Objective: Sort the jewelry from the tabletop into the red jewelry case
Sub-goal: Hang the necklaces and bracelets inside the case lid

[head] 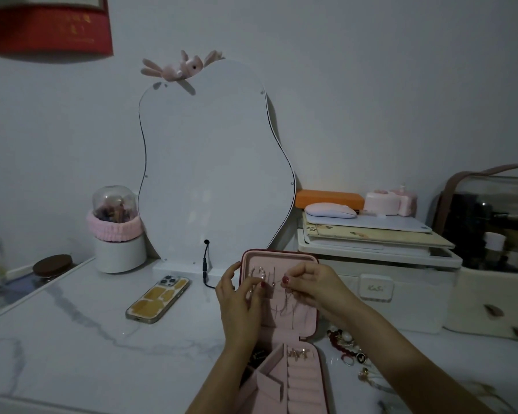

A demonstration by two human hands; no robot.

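Observation:
The red jewelry case lies open on the marble tabletop, pink inside. Its lid stands upright with several earrings and thin chains hanging in it. Both of my hands are up at that lid. My left hand holds the lid's left edge, its fingertips at the hanging pieces. A thin necklace chain is pinched by my right hand in front of the lid and dangles down. In the base's ring rolls sit small gold pieces. Loose beaded bracelets and rings lie on the table right of the case.
A yellow-backed phone lies left of the case. A white wavy mirror back stands behind, with a black cable. A white storage box with stacked items is at right, beside a clear cosmetics bag. A pink-banded jar stands left.

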